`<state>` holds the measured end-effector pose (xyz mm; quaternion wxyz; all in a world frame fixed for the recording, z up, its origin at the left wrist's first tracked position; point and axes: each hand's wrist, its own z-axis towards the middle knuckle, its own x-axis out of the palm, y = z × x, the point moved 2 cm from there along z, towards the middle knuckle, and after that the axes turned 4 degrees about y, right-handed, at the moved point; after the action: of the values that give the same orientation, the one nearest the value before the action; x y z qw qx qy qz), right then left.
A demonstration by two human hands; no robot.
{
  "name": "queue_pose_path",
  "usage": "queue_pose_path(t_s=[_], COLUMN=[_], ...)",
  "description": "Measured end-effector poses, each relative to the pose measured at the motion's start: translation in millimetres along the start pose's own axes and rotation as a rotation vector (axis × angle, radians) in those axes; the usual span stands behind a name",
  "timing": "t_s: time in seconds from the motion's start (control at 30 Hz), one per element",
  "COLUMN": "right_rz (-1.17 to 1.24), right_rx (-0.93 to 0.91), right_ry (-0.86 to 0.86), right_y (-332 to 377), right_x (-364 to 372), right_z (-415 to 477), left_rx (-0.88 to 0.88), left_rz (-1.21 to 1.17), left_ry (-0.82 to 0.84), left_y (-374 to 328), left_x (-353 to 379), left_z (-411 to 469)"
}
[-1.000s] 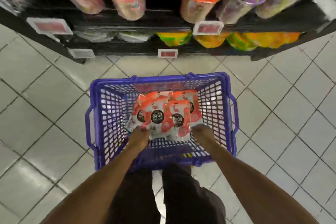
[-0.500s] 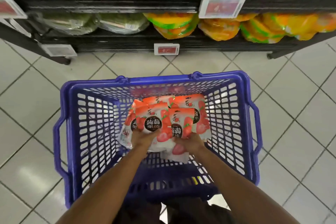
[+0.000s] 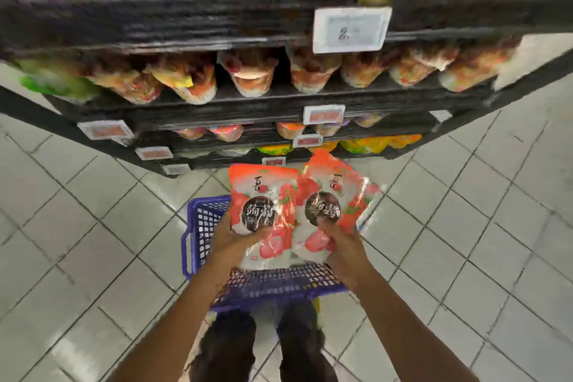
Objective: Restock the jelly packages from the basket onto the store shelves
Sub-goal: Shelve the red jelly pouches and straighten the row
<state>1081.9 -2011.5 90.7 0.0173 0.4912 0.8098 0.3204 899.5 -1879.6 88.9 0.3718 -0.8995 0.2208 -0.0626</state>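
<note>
Each hand (image 3: 235, 239) (image 3: 342, 242) grips jelly packages (image 3: 263, 195) (basket (image 3: 198, 226) below).

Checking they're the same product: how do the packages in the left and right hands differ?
The left package stands nearly upright; the right package leans to the right. The right package's top sits higher in view than the left package's. Both show the same red-and-white strawberry print and dark round label.

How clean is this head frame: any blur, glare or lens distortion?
Head view: motion blur smears the shelves and price tag; the jelly packages in the left hand and right hand are sharper, with glare streaks on their film; wide-angle distortion bows the shelf edges and floor tiles.
</note>
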Motion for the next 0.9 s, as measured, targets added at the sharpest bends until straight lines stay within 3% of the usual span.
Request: queue_pose_path(t_s=[0.17, 0.33, 0.57, 0.9], right_rz=[-0.085, -0.213, -0.262, -0.302], right_rx=[-0.142, -0.352, -0.571, -0.795], right_ry=[0.014, 0.175, 0.224, 0.314], right_y=[104, 196, 283, 327], right_x=[37, 71, 101, 122], right_z=[-111, -203, -282, -326], left_rx=[0.211, 0.370, 0.570, 0.785], left_rz=[-0.026, -0.074, -0.105, -0.014], left_ry=[0.048, 0.099, 0.042, 0.034], left_y=[-131, -237, -324, -405], left_x=[15, 24, 28, 21], left_z=[-106, -210, -293, -334])
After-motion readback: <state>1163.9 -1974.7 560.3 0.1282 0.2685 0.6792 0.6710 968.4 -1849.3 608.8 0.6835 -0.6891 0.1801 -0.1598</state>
